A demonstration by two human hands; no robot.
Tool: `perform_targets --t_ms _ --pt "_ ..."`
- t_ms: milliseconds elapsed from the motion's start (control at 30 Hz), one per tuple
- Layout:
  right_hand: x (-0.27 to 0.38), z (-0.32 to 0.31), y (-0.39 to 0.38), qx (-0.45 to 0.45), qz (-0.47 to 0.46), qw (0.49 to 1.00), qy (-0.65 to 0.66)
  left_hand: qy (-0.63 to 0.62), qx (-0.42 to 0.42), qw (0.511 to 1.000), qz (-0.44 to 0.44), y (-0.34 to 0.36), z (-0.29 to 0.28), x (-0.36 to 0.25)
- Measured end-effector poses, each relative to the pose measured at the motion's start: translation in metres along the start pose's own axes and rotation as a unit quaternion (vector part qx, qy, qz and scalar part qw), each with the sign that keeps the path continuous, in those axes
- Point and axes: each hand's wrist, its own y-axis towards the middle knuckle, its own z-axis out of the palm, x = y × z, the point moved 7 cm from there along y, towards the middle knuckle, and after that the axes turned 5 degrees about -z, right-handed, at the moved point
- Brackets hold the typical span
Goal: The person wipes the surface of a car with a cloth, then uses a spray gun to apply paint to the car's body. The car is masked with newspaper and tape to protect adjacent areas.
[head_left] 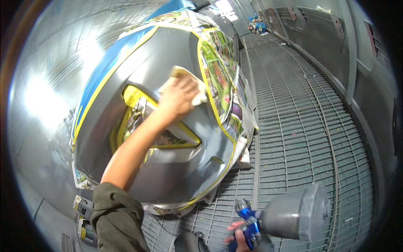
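Note:
My left hand (179, 95) presses a pale cloth (199, 95) against the grey front bumper (164, 46) of a car, above the masked grille opening (170, 136). The fingers lie over the cloth, blurred a little. Yellow masking tape (213, 103) edges the grey surface, with printed paper (218, 69) and blue sheeting (95, 77) beyond it. Low down, my right hand (240, 240) is closed round a blue spray gun (252, 229). The gun's big grey cup (289, 214) points to the right, away from the bumper. The lower part of that hand is cut off by the frame edge.
Metal floor grating (294, 126) runs along the right side, with a hose (325, 117) lying on it. Tins (87, 231) stand at the lower left. Grey booth walls (323, 42) flank the car, and a colourful heap (257, 26) sits far back. My shoe (191, 242) shows below.

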Motion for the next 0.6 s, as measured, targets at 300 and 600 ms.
perform_targets --t_ms 300,600 --pt "0.133 -0.007 0.025 0.005 -0.072 0.995 -0.063 0.003 -0.066 0.981 -0.182 0.039 -0.06 0.15" --pt "0.25 0.048 0.031 0.036 -0.126 0.99 -0.046 -0.018 -0.075 0.988 -0.133 0.025 -0.05 0.14"
